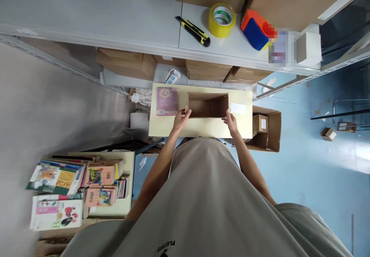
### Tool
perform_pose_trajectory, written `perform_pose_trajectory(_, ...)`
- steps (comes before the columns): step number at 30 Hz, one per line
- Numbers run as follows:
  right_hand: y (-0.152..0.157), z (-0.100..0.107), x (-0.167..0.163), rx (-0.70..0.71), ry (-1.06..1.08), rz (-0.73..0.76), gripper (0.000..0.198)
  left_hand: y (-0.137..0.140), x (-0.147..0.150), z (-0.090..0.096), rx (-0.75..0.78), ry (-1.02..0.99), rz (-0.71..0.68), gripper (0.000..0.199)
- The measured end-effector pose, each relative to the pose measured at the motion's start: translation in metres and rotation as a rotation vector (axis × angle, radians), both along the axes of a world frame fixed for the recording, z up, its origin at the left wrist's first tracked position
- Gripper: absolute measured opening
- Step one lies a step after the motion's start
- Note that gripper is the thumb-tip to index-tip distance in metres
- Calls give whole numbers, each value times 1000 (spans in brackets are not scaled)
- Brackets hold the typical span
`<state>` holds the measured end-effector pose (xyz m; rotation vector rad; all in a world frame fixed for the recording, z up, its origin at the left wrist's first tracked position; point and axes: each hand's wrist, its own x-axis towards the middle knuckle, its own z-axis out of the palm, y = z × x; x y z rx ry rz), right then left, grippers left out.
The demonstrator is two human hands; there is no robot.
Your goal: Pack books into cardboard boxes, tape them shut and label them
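An open cardboard box stands on a small pale yellow table in front of me, its inside bare as far as I see. My left hand grips the box's left side near the front corner, where a small flap sticks out. At the right front corner my right hand has its thumb and fingers on the box edge. A purple book lies left of the box, and a white card or label lies to its right.
On the shelf above are a utility knife, a yellow tape roll and an orange-blue tape dispenser. A large carton holding a smaller box stands right of the table. Stacked books lie lower left.
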<state>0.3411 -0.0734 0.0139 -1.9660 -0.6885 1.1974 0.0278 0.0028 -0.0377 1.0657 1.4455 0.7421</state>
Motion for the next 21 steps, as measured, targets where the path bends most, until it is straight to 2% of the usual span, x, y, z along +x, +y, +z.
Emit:
perform_pose_trajectory(3, -3, 1, -2, -3, -51, -28, 95, -7, -5, -1, -78, -86, 50, 52)
perform_pose_trajectory(5, -2, 5, -3, 33, -159, -34, 93, -10, -12, -1, -86, -131, 65, 54)
perform_pose_trajectory(9, 6, 31, -16, 221, -450, -10, 87, -6, -49, -12, -20, -80, 81, 54)
perform_pose_trajectory(12, 13, 63, -56, 403, -494, 98, 67, 9, -91, -29, 23, 87, 170, 50)
perform_pose_trajectory(15, 22, 77, -125, 482, -336, 411, 54, 32, -129, -49, -30, 216, 268, 42)
perform_pose_trajectory(16, 28, 73, -151, 476, -260, 526, 54, 41, -139, -55, -55, 238, 286, 39)
perform_pose_trajectory(18, 46, 51, -201, 389, -127, 677, 55, 59, -154, -67, -90, 261, 298, 35)
perform_pose_trajectory(21, 88, -9, -255, 161, -141, 719, 52, 82, -164, -81, -98, 245, 265, 34)
